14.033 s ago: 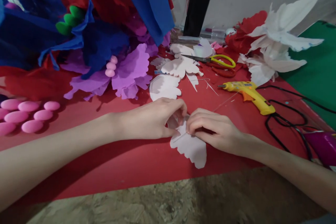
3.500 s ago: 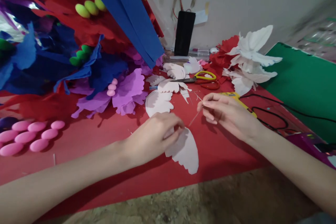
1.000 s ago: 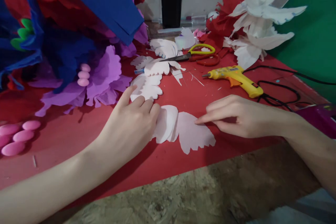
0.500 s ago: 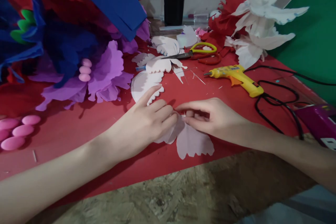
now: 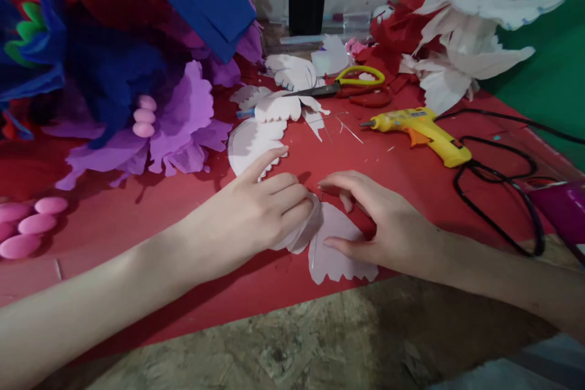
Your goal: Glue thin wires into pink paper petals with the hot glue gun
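Observation:
My left hand (image 5: 269,207) has its index finger stretched out and the other fingers curled over white paper petals (image 5: 300,237) with scalloped edges; the fingertips are hidden. Beside them, a single white petal (image 5: 340,256) lies flat on the red sheet, its toothed edge towards me. My right hand (image 5: 379,213) is over that petal, thumb and fingers apart, thumb tip at or just above the paper. A thin pale strand (image 5: 316,237) runs across the petal's left side. More cut white petals (image 5: 256,140) lie just beyond my left index finger.
Scissors (image 5: 351,82) and a yellow glue gun (image 5: 420,128) with a black cord (image 5: 493,207) lie behind my right hand. Purple paper flowers (image 5: 183,128) and pink oval pieces (image 5: 37,223) are left; white paper flowers (image 5: 479,42) stand back right. The red sheet (image 5: 219,298) ends before me.
My right hand has opened, its thumb moving down and away from the index finger, which has left the petal's narrow end. My left hand stays almost where it was. The view has shifted slightly.

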Available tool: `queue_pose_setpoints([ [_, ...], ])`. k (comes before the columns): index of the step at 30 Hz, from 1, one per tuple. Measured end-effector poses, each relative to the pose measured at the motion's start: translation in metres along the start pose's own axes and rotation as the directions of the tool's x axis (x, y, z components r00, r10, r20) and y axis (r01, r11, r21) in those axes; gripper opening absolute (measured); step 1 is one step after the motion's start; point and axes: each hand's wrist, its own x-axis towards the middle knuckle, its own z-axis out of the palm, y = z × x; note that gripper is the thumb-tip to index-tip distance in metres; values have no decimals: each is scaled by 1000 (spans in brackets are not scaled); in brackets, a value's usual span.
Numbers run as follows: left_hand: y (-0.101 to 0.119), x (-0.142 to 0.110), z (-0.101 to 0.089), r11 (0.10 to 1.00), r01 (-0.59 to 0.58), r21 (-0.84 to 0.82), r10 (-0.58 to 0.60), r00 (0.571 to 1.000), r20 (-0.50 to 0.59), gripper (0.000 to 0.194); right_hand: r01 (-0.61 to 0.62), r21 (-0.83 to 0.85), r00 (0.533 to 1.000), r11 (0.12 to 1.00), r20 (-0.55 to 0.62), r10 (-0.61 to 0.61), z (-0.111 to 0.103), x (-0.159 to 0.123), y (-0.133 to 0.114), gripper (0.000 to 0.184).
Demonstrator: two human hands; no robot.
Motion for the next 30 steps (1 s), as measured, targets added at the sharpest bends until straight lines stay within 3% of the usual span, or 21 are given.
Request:
queue_pose_setpoints([
  [8,4,-1,-1,999,31,-25,-32,999,-23,27,-24,-103,1000,994,2,25,-4,-1,-8,57],
  [16,6,-4,6,995,78,-57,-81,995,-52,22,30,-220,999,975,-16,-34,-1,-4,-15,70],
  [25,6,-9,13,964,73,-256,-101,990,-98,30,43,-259,999,965,-21,-50,3,-6,-19,79],
  [30,8,-10,19,954,102,-282,-138,984,-110,25,44,-281,999,959,-4,-48,5,-6,-21,79],
])
